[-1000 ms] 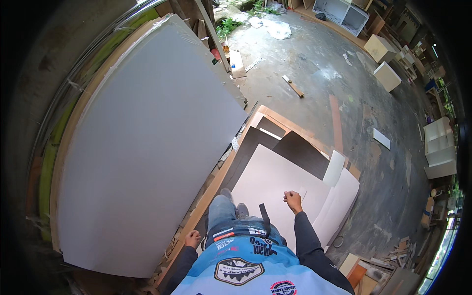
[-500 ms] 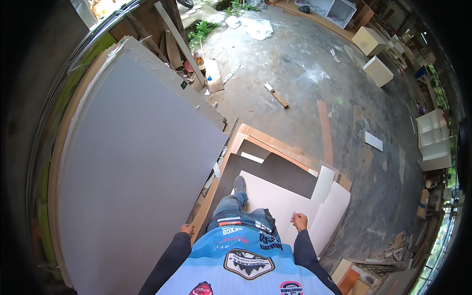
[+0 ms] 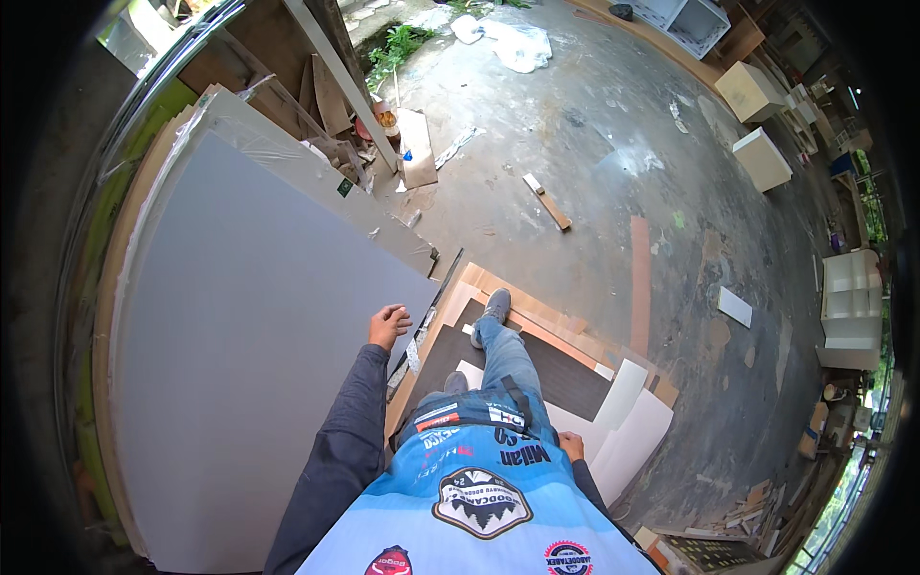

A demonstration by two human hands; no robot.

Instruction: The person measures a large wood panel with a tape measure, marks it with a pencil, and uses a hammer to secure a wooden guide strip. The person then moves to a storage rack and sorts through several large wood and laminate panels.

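My left hand [image 3: 389, 327] hangs over the right edge of a large grey panel [image 3: 268, 316], its fingers loosely bent and apart, with nothing in them. My right hand [image 3: 571, 446] is low beside my hip, near a white sheet [image 3: 628, 422]; its fingers are mostly hidden. My feet stand on a stack of flat boards, with one grey shoe [image 3: 494, 309] forward by a dark brown board [image 3: 561, 359] and the other further back.
A short wooden strip [image 3: 551, 204] and a white offcut [image 3: 735, 307] lie on the concrete floor. Scrap wood leans by a post [image 3: 345, 81] at the far left. Cabinet pieces [image 3: 750, 93] and a white shelf unit [image 3: 851, 307] stand to the right.
I have stepped forward, one foot now near the far edge of the boards. My left hand has swung forward and up beside the grey panel; my right hand has dropped back beside my hip.
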